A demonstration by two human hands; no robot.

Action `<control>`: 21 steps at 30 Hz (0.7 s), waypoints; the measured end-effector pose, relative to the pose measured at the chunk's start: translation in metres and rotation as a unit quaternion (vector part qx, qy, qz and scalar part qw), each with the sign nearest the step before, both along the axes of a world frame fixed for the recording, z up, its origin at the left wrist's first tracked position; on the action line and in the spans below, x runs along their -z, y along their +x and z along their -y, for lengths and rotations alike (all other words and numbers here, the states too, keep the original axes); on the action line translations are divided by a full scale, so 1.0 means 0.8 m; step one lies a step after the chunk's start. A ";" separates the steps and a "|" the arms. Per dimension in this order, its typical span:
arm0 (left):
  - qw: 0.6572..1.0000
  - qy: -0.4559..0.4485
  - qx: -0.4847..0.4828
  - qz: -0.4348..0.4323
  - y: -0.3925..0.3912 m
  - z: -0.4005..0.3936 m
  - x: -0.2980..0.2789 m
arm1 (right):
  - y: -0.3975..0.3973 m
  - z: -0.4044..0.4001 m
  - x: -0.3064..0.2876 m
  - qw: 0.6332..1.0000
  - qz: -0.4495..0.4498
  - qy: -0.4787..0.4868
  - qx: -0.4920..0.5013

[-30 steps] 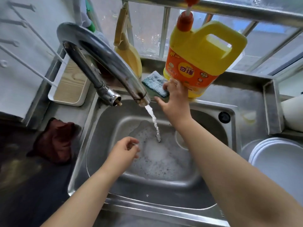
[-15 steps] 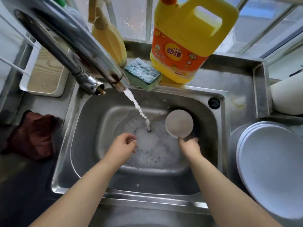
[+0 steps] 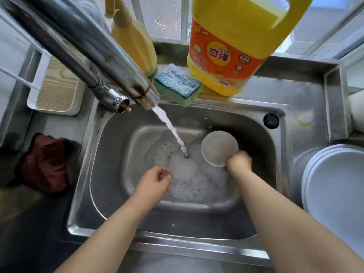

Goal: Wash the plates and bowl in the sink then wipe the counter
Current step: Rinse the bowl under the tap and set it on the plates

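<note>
Behind the sink (image 3: 279, 174) stand a soapy sponge (image 3: 178, 85) and a yellow detergent jug (image 3: 232, 50), the tap (image 3: 110, 62) pours water before me, and my right hand (image 3: 238, 161) grips the pale round bowl (image 3: 217, 147) inside the foamy basin, while my left hand (image 3: 152, 183) hangs loosely curled, holding nothing.

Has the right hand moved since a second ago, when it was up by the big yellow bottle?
Yes. The right hand has come down from the detergent jug behind the sink into the basin, where it grips the bowl.
</note>
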State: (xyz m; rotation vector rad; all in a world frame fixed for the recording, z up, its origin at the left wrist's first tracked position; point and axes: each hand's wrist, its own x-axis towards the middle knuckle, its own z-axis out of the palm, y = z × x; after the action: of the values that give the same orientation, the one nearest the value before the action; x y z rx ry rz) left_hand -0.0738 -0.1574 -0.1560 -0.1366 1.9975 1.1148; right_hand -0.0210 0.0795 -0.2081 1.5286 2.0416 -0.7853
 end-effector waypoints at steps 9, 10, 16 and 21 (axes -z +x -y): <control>1.000 0.016 0.002 -0.014 -0.011 0.015 -0.008 | 0.010 0.003 -0.016 0.998 -0.050 0.024 -0.006; 1.000 0.017 0.003 -0.015 -0.012 0.017 -0.009 | 0.011 0.004 -0.017 0.998 -0.055 0.018 -0.007; 1.000 0.026 0.010 -0.012 -0.013 0.027 -0.014 | 0.016 0.004 -0.030 0.997 -0.068 0.006 -0.037; 0.999 0.024 0.024 -0.009 -0.012 0.028 -0.010 | 0.032 0.014 -0.041 0.987 -0.146 -0.054 0.032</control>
State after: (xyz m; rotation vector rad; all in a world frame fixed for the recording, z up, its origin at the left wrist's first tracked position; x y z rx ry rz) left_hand -0.0834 -0.1799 -0.1480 -0.0540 1.9788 1.1364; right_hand 0.0044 0.0680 -0.1754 1.4969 2.1210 -1.1854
